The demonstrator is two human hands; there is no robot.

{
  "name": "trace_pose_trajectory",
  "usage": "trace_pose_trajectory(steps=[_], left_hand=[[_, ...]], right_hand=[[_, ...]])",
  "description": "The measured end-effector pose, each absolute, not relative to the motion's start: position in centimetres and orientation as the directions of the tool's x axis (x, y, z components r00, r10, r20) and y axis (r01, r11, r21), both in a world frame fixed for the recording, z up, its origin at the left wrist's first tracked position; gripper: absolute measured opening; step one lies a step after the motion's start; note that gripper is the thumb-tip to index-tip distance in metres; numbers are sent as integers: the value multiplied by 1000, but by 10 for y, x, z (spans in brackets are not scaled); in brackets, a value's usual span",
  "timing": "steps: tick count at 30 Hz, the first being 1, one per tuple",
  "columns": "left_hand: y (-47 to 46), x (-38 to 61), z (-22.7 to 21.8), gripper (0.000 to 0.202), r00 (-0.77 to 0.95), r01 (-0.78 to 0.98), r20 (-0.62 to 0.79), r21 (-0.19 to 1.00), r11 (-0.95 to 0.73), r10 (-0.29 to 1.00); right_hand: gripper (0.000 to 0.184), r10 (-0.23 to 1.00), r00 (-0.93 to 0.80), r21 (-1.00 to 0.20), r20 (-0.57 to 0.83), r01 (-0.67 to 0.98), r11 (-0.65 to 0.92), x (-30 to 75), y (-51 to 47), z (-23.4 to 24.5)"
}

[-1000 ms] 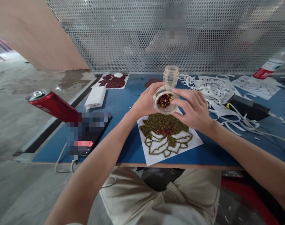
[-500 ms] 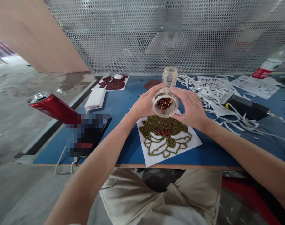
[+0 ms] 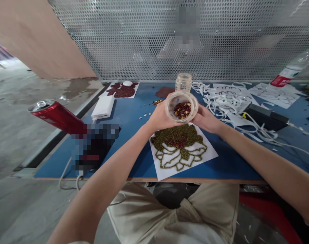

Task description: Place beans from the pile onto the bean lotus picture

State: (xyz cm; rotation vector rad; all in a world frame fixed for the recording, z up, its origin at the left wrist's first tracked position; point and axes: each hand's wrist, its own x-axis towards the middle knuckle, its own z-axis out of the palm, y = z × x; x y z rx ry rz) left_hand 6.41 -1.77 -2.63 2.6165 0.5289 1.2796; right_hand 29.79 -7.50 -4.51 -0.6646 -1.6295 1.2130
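Note:
A clear jar (image 3: 193, 101) is tilted so its open mouth faces me, with dark red beans and yellow bits (image 3: 182, 111) inside. My left hand (image 3: 159, 115) is wrapped round its left side. On the right side, my right hand (image 3: 207, 119) grips the jar too, its fingers partly hidden behind it. Below the jar lies a white sheet (image 3: 163, 173) bearing a flower picture made of green beans (image 3: 167, 135), with red beans (image 3: 181, 139) near the centre. Some of its petals show bare white paper. A second clear jar (image 3: 184, 80) stands just behind.
White paper strips (image 3: 220, 101) and a black adapter (image 3: 267, 117) lie at the right, before a bottle (image 3: 288, 73). At the left are a red can (image 3: 57, 117), a white power bank (image 3: 103, 106) and a bean-covered sheet (image 3: 122, 90). Loose beans (image 3: 157, 102) lie near my left hand.
The jar has shifted slightly right and tipped, so more of its beans show. My right hand has slid lower and further right around it. Loose beans beyond my left hand are now uncovered.

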Motion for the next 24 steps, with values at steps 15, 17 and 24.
trace_pose_trajectory(steps=[15, 17, 24], left_hand=[[-35, 61, -12, 100, 389, 637, 671, 299, -711, 631], [-43, 44, -11, 94, 266, 729, 692, 311, -610, 671], [-73, -12, -16, 101, -41, 951, 389, 296, -83, 920]], right_hand=[[59, 941, -38, -918, 337, -233, 320, 293, -65, -40], [61, 944, 22, -920, 329, -218, 326, 303, -58, -39], [64, 930, 46, -915, 364, -167, 366, 329, -42, -44]])
